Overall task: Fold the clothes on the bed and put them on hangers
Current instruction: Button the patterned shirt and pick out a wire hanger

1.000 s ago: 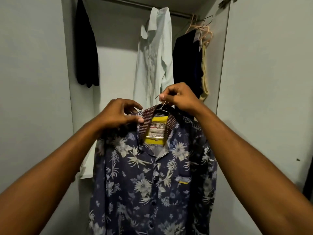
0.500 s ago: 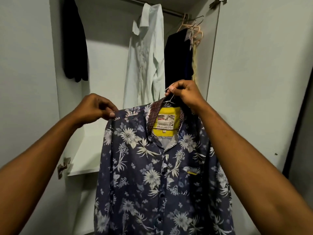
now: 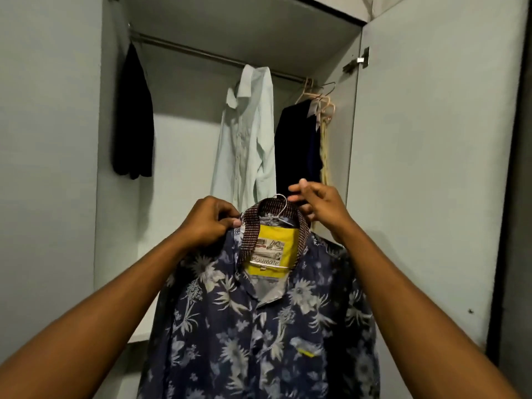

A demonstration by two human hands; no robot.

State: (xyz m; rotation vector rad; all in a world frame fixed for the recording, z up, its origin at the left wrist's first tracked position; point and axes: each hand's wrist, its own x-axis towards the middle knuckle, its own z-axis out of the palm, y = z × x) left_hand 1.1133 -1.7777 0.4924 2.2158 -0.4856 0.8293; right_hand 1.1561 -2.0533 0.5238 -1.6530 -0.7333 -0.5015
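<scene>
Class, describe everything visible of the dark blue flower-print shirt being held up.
The dark blue flower-print shirt, seemingly thin woven cloth, has a brown speckled collar, a yellow neck patch with a label, a button front and a yellow-trimmed chest pocket. It hangs upright, front to the camera, on a silver wire hanger. The left hand pinches its shoulder beside the collar; the right hand is at the hook, grip unclear.

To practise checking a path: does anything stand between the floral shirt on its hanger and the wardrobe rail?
Nothing visible blocks it. The rail is bare between the black garment and the pale green shirt, up and left of the floral shirt and its hanger.
</scene>
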